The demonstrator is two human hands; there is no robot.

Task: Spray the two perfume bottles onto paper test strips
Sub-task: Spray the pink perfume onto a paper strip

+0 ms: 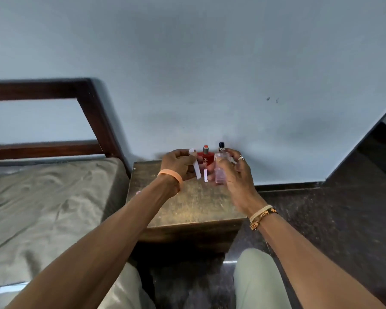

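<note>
- Hazard: the nozzle direction on the pale pink bottle [221,169] cannot be read. A spray may miss the paper test strips [196,170] and wet fingers or the red bottle [206,159].
- Hazard: the strips are thin and lightly pinched, so a burst could bend them aside.
- Left hand [176,164]: raised over the far edge of the bedside table [187,204], fingers curled, pinching the strips.
- Right hand [239,175]: over the table's far right corner, fingers wrapped round the pale pink bottle, dark cap upward.
- Red bottle: between the hands. Whether it is standing or held is unclear.

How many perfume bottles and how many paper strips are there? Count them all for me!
Perfume bottles: 2 (red bottle, pink bottle)
Paper strips: 2 (long strip, short strip)
Total: 4
</note>
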